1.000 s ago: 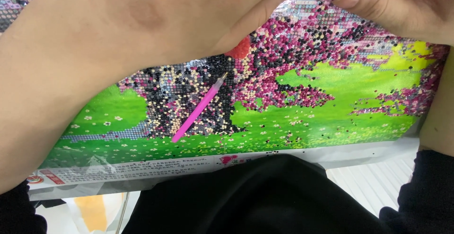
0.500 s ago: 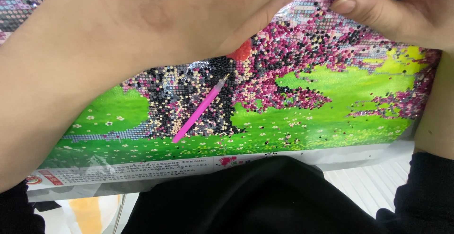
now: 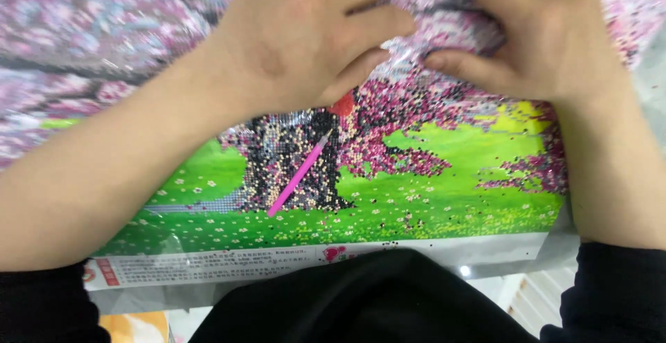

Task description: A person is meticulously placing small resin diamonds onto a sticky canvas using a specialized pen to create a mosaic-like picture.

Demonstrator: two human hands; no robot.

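Two hands: both lie on the diamond-painting canvas (image 3: 451,197), above its beaded tree trunk (image 3: 298,163).
Left hand (image 3: 305,38): palm down and open, fingers spread flat on the canvas just above the trunk; it grasps nothing.
Right hand (image 3: 541,38): up and to the right of the trunk, fingers pressed on the pink blossom area; whether it pinches anything I cannot tell.
Pink pen (image 3: 298,174): lies loose and slanted across the trunk, just below the left hand, apart from both.
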